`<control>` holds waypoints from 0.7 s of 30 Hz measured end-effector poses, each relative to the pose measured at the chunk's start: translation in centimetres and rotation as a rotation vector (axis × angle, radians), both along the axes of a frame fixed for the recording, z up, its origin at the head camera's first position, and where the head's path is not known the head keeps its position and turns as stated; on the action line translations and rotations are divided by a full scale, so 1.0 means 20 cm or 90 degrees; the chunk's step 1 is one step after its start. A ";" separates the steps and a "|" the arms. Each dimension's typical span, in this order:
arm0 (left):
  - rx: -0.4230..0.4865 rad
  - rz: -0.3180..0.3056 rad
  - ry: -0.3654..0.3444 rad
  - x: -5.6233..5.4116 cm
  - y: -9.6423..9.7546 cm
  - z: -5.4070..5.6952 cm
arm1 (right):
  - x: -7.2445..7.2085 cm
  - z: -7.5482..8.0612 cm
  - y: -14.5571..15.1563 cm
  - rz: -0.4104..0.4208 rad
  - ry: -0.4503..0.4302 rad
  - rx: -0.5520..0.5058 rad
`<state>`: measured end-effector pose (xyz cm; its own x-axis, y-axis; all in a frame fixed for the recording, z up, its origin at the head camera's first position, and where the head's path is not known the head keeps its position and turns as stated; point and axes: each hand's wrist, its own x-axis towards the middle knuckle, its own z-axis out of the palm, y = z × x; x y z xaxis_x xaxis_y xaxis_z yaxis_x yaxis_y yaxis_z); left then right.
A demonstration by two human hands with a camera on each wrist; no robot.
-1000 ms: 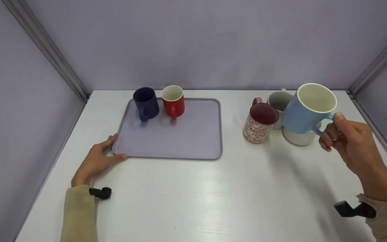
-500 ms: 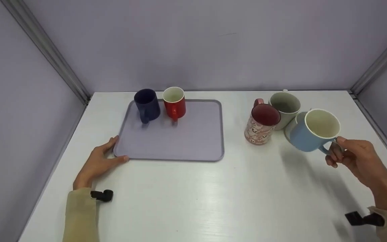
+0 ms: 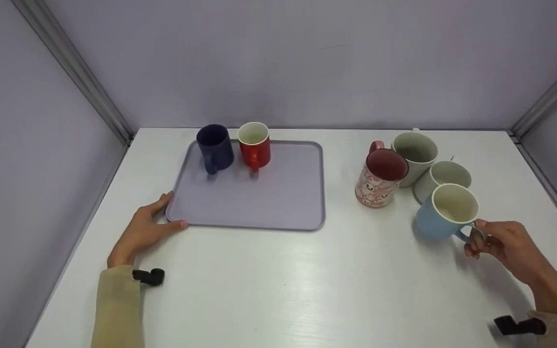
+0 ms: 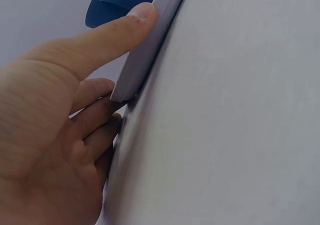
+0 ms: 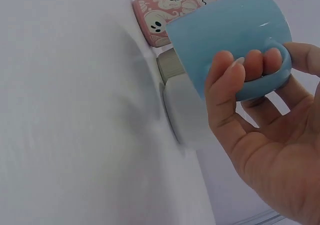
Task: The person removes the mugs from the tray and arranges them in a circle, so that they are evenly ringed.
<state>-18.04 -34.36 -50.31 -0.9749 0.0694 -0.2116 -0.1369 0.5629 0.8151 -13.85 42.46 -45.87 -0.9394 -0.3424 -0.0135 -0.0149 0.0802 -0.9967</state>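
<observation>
My right hand (image 3: pixel 510 246) holds a light blue mug (image 3: pixel 440 217) by its handle, fingers hooked through the loop. The mug hangs slightly tilted, low over the table at the right; the right wrist view shows its base (image 5: pixel 185 60) apart from the tabletop. My left hand (image 3: pixel 145 232) holds the near left corner of a grey-purple tray (image 3: pixel 283 208), its thumb on the front rim and its other fingers at the left side. On the tray's back left part stand a dark blue mug (image 3: pixel 216 150) and a red mug (image 3: pixel 255 152), side by side, handles facing me.
Just behind the light blue mug stand a pale mug (image 3: pixel 426 191), a larger grey-white mug (image 3: pixel 414 154) and a pink ghost-patterned mug (image 3: pixel 375 188), close together. The white table (image 3: pixel 278 280) is bounded by pale panels (image 3: pixel 278 63) at the back and sides.
My right hand has lowered the light blue mug and brought it toward me, uncovering the pale mug behind it. My left hand, the tray and its two mugs stay in place.
</observation>
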 end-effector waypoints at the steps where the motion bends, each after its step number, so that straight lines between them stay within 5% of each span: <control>1: 0.000 -0.001 0.002 0.00 0.00 0.00 | 0.00 -0.01 0.00 0.001 -0.007 0.004; 21: -0.006 -0.002 -0.005 0.00 0.00 0.01 | -0.02 -0.07 0.07 0.026 -0.071 -0.023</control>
